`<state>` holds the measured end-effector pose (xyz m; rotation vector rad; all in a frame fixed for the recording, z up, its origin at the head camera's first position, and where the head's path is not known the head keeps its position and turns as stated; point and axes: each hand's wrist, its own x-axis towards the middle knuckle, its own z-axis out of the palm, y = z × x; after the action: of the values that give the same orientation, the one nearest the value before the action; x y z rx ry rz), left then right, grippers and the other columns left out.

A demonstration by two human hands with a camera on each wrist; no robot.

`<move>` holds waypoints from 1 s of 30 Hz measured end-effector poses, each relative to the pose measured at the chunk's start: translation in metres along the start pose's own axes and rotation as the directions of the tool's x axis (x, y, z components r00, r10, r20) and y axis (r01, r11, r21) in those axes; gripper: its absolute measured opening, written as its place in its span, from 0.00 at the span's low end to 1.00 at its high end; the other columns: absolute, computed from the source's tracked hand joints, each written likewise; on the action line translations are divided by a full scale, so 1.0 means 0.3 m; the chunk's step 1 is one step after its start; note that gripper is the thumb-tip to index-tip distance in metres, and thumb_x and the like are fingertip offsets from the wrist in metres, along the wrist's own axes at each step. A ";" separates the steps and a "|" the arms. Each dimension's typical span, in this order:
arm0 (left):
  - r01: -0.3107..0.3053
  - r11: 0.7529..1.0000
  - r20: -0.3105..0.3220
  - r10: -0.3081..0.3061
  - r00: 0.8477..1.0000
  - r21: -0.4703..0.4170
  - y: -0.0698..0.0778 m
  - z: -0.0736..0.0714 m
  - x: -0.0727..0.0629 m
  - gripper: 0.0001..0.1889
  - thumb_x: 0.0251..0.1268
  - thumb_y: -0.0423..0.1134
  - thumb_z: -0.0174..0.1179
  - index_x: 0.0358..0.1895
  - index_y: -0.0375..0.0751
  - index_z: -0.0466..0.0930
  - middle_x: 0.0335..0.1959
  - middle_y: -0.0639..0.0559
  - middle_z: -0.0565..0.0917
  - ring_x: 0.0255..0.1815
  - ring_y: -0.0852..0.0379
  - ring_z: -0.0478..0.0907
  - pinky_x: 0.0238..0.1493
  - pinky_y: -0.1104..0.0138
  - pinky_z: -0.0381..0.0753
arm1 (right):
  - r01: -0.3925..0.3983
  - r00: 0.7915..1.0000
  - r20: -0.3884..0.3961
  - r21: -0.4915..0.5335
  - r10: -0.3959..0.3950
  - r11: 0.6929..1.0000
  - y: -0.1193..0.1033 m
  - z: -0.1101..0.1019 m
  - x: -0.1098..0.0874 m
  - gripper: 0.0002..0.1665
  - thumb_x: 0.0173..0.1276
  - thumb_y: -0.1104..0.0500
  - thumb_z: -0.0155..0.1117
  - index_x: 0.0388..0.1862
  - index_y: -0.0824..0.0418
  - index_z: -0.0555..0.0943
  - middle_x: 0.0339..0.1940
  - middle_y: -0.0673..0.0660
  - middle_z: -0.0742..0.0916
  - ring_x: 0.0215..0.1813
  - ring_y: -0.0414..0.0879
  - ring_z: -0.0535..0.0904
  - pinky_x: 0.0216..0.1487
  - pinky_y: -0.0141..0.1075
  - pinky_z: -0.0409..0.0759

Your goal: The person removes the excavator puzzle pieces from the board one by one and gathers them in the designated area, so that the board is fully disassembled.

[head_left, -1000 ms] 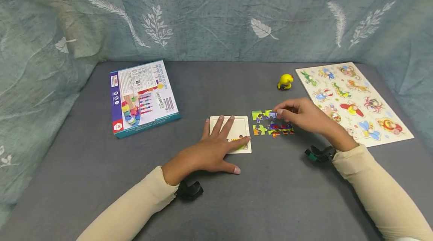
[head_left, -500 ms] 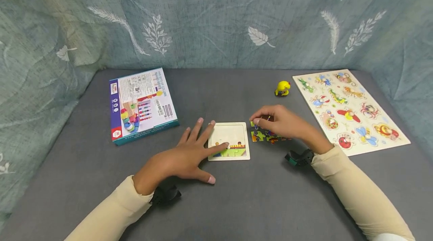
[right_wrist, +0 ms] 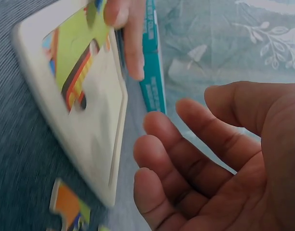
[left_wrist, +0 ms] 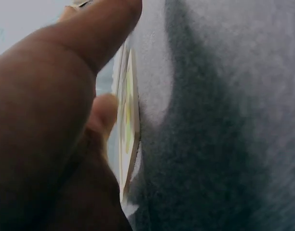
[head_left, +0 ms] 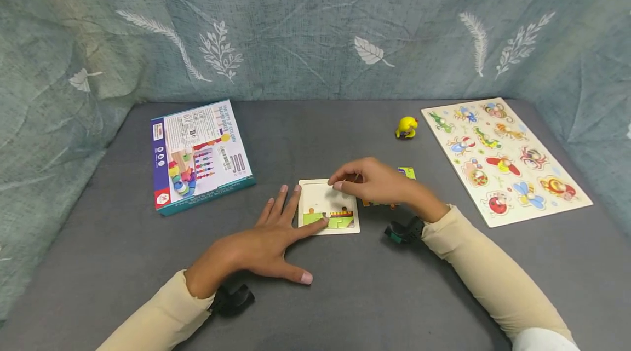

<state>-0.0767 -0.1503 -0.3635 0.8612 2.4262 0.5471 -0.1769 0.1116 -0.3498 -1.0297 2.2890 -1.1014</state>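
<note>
A square wooden puzzle tray (head_left: pixel 317 197) lies mid-table, its lower part filled with green and striped pieces and its upper part bare. My left hand (head_left: pixel 256 247) is spread, its index finger reaching over the tray's lower part. Above the tray's upper right corner is my right hand (head_left: pixel 377 181), thumb and forefinger bent toward each other. In the right wrist view, a gap parts the right thumb (right_wrist: pixel 234 103) from the forefinger, and I see no piece there. Loose jigsaw pieces (head_left: pixel 407 172) lie right of the tray, partly hidden by that hand.
A boxed toy set (head_left: pixel 202 156) lies at the back left. Toward the back right stands a small yellow bird-like toy (head_left: pixel 406 127), with a large peg puzzle board (head_left: pixel 508 159) at the far right. A leaf-patterned cloth (head_left: pixel 305 28) hangs behind the table.
My right hand has moved left from the loose pieces to the tray. My left hand has shifted left and toward me, baring more of the tray.
</note>
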 end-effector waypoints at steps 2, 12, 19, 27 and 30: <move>0.014 1.000 -0.005 -0.014 1.000 -0.015 0.000 0.005 -0.001 0.50 0.52 0.72 0.61 0.77 0.67 0.49 0.75 0.39 0.19 0.72 0.41 0.11 0.69 0.42 0.26 | 0.001 1.000 0.010 0.001 -0.001 1.000 -0.008 0.011 0.011 0.13 0.73 0.59 0.57 0.50 0.60 0.85 0.42 0.51 0.87 0.27 0.43 0.77 0.33 0.38 0.76; -0.017 1.000 -0.002 0.017 1.000 0.005 -0.025 0.023 0.000 0.48 0.53 0.73 0.59 0.77 0.65 0.52 0.75 0.38 0.21 0.73 0.41 0.13 0.68 0.42 0.24 | 0.014 0.997 0.081 0.031 -0.017 0.999 -0.017 0.055 0.041 0.14 0.72 0.62 0.55 0.51 0.62 0.84 0.45 0.51 0.86 0.37 0.43 0.80 0.39 0.38 0.78; -0.039 0.999 -0.015 0.040 0.999 0.025 -0.022 0.021 -0.001 0.49 0.54 0.71 0.60 0.78 0.63 0.49 0.75 0.40 0.19 0.72 0.41 0.12 0.68 0.43 0.23 | 0.014 0.992 0.128 0.057 -0.021 0.998 -0.021 0.086 0.055 0.13 0.73 0.61 0.56 0.50 0.61 0.84 0.43 0.50 0.86 0.36 0.42 0.80 0.37 0.36 0.78; -0.061 0.998 -0.021 0.062 0.998 0.032 -0.020 0.026 0.007 0.47 0.55 0.72 0.58 0.77 0.63 0.53 0.76 0.42 0.21 0.73 0.40 0.13 0.66 0.40 0.22 | 0.034 0.988 0.148 0.101 -0.049 0.994 -0.022 0.093 0.055 0.12 0.74 0.62 0.55 0.48 0.62 0.84 0.42 0.52 0.86 0.33 0.43 0.79 0.34 0.35 0.77; -0.058 0.998 -0.019 0.059 0.998 0.033 -0.021 0.029 0.011 0.46 0.55 0.73 0.57 0.77 0.63 0.55 0.76 0.42 0.22 0.73 0.40 0.13 0.66 0.40 0.22 | 0.046 0.986 0.155 0.111 -0.063 0.993 -0.017 0.093 0.053 0.12 0.74 0.62 0.55 0.48 0.61 0.84 0.40 0.51 0.86 0.31 0.42 0.78 0.33 0.35 0.76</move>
<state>-0.0767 -0.1509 -0.3747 0.9476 2.4407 0.5412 -0.1679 0.0835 -0.3635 -1.1018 2.0657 -1.1092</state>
